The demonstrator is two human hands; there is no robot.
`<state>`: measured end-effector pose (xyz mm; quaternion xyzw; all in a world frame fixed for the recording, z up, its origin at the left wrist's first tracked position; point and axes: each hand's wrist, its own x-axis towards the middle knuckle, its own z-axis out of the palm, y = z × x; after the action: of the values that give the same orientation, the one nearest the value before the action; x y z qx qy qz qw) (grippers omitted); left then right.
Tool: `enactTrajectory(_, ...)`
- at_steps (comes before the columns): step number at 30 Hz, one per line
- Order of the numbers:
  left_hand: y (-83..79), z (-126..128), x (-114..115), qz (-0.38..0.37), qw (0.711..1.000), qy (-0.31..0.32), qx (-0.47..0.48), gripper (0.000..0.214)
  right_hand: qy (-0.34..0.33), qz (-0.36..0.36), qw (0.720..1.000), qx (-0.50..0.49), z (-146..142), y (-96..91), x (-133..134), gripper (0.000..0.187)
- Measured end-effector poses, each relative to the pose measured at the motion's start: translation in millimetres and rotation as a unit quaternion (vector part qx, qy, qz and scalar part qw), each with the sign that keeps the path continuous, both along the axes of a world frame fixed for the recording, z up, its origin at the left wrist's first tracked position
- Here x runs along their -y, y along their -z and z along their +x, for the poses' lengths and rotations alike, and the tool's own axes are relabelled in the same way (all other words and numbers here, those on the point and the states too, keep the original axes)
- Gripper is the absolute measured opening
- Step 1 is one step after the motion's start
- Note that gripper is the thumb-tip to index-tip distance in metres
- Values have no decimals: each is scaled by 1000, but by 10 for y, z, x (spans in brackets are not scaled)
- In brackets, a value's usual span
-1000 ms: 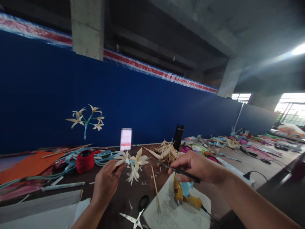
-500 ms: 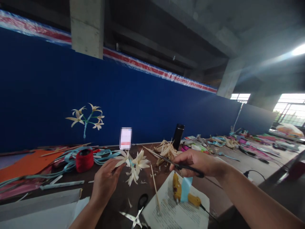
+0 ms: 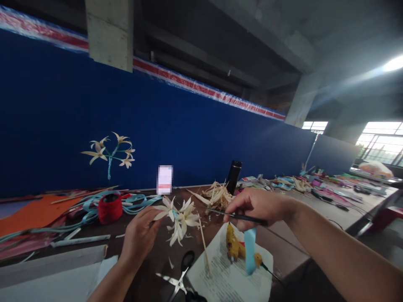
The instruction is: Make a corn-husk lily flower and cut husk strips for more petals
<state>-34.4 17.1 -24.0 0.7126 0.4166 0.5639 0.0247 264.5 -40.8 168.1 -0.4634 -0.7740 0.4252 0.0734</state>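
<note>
Left hand (image 3: 140,235) pinching a cream artificial flower cluster (image 3: 186,218), held left of the yellow glue gun (image 3: 232,242). Right hand (image 3: 253,206) above the glue gun, gripping a slim dark tool (image 3: 250,219), tip pointed toward the flower cluster. Light-blue strip (image 3: 250,253) hangs in front of the glue gun; cannot tell if grasped. Opened scissors (image 3: 179,285) left of the glue gun, on bench (image 3: 281,258).

Brown table (image 3: 157,256) under open scissors (image 3: 179,285), printed paper (image 3: 226,285), a red roll (image 3: 110,212) and pale dry strips (image 3: 217,193)
</note>
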Motion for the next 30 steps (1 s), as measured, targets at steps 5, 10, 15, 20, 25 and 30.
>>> enactTrajectory(5, -24, 23, 19, 10, 1000, 24, -3, 14, 6, -35, 999, -7, -9, -55, -7, 36)
enactTrajectory(10, -15, 16, 2, 30, 999, 29, -28, 12, -31, -43, 998, 29, -11, -126, -90, 39)
enactTrajectory(15, -36, 16, 28, 8, 998, 38, -39, 13, -66, -14, 994, 83, -53, -238, -145, 47)
enactTrajectory(20, -67, 41, 54, -18, 997, 53, -45, 16, -51, -31, 993, 99, -98, -308, -134, 46)
enactTrajectory(25, -42, 39, 28, -10, 999, 22, -25, 16, -37, -42, 996, 68, -90, -283, -100, 43)
enactTrajectory(30, -30, 32, 25, 12, 1000, 1, -26, 16, -35, -27, 997, 59, -92, -249, -47, 41)
